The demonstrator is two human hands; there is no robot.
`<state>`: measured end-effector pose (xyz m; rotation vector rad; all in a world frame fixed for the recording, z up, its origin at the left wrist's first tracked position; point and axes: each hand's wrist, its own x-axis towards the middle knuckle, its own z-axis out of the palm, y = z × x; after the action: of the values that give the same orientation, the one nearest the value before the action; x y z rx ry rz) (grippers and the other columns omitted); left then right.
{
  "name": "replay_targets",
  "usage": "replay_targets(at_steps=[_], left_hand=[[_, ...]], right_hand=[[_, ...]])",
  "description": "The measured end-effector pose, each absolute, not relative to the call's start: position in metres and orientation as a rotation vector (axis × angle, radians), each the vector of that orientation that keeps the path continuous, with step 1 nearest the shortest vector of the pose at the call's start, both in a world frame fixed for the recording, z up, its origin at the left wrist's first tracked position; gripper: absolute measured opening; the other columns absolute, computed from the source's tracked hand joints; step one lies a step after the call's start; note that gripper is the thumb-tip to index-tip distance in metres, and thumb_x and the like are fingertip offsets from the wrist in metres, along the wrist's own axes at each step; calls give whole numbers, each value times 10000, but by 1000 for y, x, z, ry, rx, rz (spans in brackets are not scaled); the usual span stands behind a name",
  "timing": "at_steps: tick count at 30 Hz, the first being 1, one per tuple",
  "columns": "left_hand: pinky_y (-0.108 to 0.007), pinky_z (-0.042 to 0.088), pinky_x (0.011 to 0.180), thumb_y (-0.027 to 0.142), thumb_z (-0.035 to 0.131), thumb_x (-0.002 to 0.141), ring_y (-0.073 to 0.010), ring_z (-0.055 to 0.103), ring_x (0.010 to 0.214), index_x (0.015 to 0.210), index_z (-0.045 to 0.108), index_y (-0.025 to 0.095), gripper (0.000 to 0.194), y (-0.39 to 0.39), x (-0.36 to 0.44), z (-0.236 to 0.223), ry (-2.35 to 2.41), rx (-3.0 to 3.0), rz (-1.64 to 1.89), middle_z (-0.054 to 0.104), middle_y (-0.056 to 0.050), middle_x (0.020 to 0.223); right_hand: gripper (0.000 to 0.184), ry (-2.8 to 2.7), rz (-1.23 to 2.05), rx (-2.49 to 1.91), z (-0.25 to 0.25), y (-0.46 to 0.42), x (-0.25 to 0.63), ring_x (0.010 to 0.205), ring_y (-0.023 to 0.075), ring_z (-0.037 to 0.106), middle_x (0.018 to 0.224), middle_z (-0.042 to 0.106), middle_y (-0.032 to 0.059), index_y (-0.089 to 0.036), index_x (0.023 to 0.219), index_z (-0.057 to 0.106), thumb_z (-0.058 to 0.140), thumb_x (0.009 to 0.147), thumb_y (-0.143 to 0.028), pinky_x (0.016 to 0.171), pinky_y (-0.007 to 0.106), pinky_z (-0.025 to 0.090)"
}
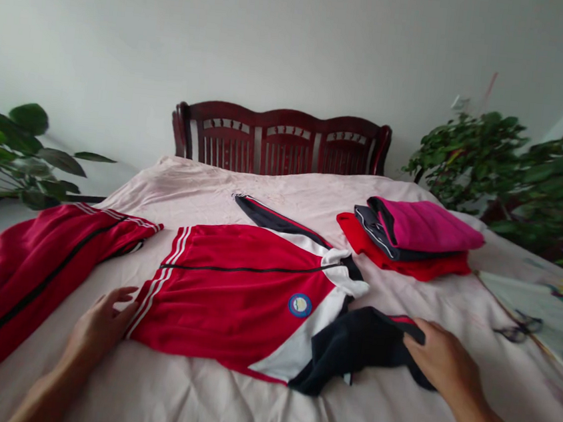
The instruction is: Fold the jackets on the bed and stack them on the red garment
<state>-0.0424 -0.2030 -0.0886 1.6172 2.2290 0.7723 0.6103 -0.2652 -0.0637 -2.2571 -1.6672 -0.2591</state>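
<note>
A red track jacket (pixel 237 293) with white stripes, a black zip line and a round blue badge lies flat on the pale pink bedsheet (pixel 201 404). My left hand (pixel 101 326) rests at the jacket's striped hem edge, fingers spread and touching the cloth. My right hand (pixel 440 358) lies on the jacket's dark navy sleeve (pixel 358 346), fingers closed over the bunched fabric near its cuff. The other navy sleeve (pixel 280 221) stretches out toward the headboard.
A second red garment (pixel 23 278) lies at the left. A folded stack of red, navy and magenta clothes (pixel 409 241) sits at the right rear. Scissors (pixel 518 326) and papers lie at the far right. A dark wooden headboard (pixel 281 140) and leafy plants (pixel 511 171) border the bed.
</note>
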Motion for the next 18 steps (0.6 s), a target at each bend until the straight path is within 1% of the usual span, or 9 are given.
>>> replay_targets(at_steps=[3, 6, 8, 10, 12, 13, 15, 17, 18], left_hand=[[-314, 563, 755, 661, 596, 728, -254, 684, 966, 1099, 660, 260, 550, -214, -61, -92, 1827, 1573, 967, 656, -79, 1242], [-397, 506, 991, 701, 616, 665, -309, 595, 1185, 933, 726, 332, 468, -230, -73, -93, 1680, 1740, 989, 669, -63, 1248], [-449, 425, 1094, 703, 602, 652, -325, 559, 1240, 933, 739, 384, 447, -239, -74, -95, 1738, 1822, 954, 679, -45, 1250], [-464, 398, 1124, 694, 591, 660, -324, 555, 1257, 993, 730, 422, 452, -244, -71, -98, 1809, 1840, 934, 666, -19, 1290], [-445, 419, 1114, 697, 563, 695, -310, 562, 1261, 1028, 723, 436, 452, -245, -67, -100, 1855, 1858, 942, 650, -4, 1319], [-435, 433, 1104, 709, 542, 714, -304, 571, 1256, 1023, 729, 436, 453, -244, -65, -102, 1870, 1879, 952, 648, -6, 1320], [-426, 462, 1080, 748, 493, 744, -301, 596, 1226, 982, 750, 419, 481, -241, -64, -104, 1894, 1927, 988, 653, -25, 1305], [-429, 477, 1066, 794, 465, 750, -300, 613, 1201, 954, 764, 401, 534, -236, -68, -108, 1904, 1958, 1007, 659, -43, 1289], [-425, 478, 1066, 812, 470, 743, -297, 616, 1198, 949, 766, 399, 548, -234, -70, -109, 1897, 1969, 981, 662, -45, 1285]], right_hand=[[227, -1669, -199, -1918, -38, -278, 578, 1037, 309, 644, 1073, 673, 126, -244, 909, 626, 455, 764, -283, 876, 431, 517], [264, -1833, 151, -1596, -19, -294, 540, 1067, 247, 650, 1107, 684, 88, -253, 906, 619, 448, 715, -192, 943, 369, 513], [415, -1980, 409, -1544, -18, -303, 517, 1107, 224, 647, 1179, 684, 66, -256, 1075, 628, 470, 703, -159, 956, 339, 513], [678, -2112, 566, -1568, -27, -307, 499, 1142, 226, 641, 1267, 662, 63, -270, 1341, 523, 533, 673, -153, 956, 332, 518], [901, -2190, 562, -1647, -38, -306, 487, 1130, 243, 653, 1310, 646, 69, -287, 1491, 372, 582, 627, -143, 925, 343, 535], [926, -2216, 506, -1694, -44, -304, 482, 1104, 251, 665, 1300, 652, 68, -298, 1499, 367, 582, 614, -131, 898, 351, 544], [777, -2271, 327, -1752, -50, -300, 476, 1042, 257, 682, 1220, 680, 58, -310, 1373, 531, 555, 625, -103, 859, 367, 548], [507, -2333, 153, -1756, -49, -298, 472, 962, 251, 687, 1072, 702, 51, -282, 1087, 678, 528, 646, -81, 813, 363, 543], [397, -2355, 91, -1739, -47, -298, 471, 919, 244, 684, 997, 699, 48, -267, 966, 685, 524, 655, -78, 784, 351, 538]])
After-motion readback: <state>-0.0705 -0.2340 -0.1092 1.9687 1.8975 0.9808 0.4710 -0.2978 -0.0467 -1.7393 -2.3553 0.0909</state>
